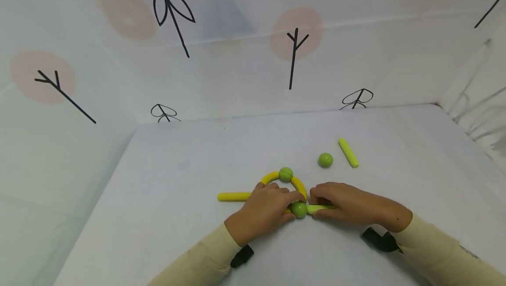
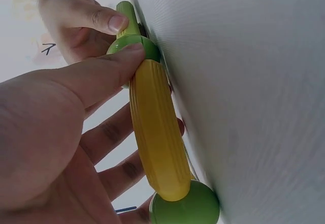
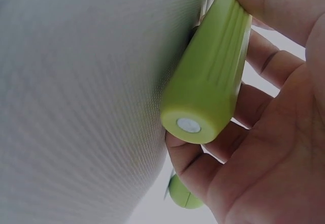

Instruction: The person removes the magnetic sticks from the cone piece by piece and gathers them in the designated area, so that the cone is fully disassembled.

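Observation:
My left hand [image 1: 265, 210] pinches a green ball [image 1: 299, 210] between thumb and forefinger on the white surface. Yellow curved sticks [image 1: 299, 187] and a second green ball [image 1: 286, 174] form a ring, partly hidden under that hand. In the left wrist view, one yellow curved stick [image 2: 158, 132] runs between two green balls. My right hand [image 1: 349, 204] grips a straight lime-green stick [image 1: 316, 209], its tip against the pinched ball. A silvery disc shows in the near end of the lime-green stick [image 3: 213, 76] in the right wrist view.
A straight yellow stick [image 1: 234, 197] extends left from behind my left hand. Beyond my right hand lie a loose green ball [image 1: 326, 159] and another lime-green stick [image 1: 348, 153]. A patterned white cloth [image 1: 245, 79] rises at the back of the surface.

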{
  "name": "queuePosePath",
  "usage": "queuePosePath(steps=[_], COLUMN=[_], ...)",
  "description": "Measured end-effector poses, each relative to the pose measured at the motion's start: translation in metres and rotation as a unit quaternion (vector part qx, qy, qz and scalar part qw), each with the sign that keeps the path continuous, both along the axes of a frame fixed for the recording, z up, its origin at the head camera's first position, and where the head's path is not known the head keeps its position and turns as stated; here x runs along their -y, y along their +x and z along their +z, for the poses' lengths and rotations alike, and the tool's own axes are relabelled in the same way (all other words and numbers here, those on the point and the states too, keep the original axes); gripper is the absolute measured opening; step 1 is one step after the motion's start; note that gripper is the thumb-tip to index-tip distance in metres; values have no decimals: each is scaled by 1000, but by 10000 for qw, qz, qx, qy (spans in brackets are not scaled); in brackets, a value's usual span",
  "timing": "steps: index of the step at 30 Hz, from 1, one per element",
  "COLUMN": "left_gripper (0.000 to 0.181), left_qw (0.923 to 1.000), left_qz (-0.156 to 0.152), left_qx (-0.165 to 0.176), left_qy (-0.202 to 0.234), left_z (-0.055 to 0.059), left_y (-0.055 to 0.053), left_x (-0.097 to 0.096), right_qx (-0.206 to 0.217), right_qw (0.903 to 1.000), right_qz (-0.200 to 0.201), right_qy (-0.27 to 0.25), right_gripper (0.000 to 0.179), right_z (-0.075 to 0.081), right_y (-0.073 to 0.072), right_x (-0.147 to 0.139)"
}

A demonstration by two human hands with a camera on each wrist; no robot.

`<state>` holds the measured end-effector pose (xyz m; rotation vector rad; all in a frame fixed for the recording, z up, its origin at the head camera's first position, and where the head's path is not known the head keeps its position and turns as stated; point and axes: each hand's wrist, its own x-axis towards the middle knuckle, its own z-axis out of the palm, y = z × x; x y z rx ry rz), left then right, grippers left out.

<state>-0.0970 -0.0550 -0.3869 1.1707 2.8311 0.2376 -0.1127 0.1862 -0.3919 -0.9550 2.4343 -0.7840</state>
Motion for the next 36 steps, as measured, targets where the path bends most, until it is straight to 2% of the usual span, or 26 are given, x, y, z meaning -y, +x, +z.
queuePosePath(steps=[10,15,21,26,32,36], left_gripper=[42,40,38,36,37,37], left_qw=[9999,9996,9990,9990,9993,9989], left_qz=[-53,-142,-236,-257,-274,-294], left_qx=[-127,-222,-291,-347,-229,-365], left_qy=[35,-75,-226,-151,-107,-99], left_z=[0,2,3,0,-3,-3], left_y=[-1,-3,-3,-1,0,0], left_x=[0,-1,-1,-1,-2,-2], right_qx=[121,229,232,254,399,277], right_qw=[9999,9996,9995,9994,9986,9989], right_qz=[-14,-121,-34,-56,22,5], right_qy=[-118,-131,-217,-239,-360,-377], right_gripper=[11,11,12,10,10,10], right_z=[0,2,1,-2,-3,-3], right_y=[-2,-3,-3,-1,0,0], right_x=[-2,-2,-3,-3,-3,-3])
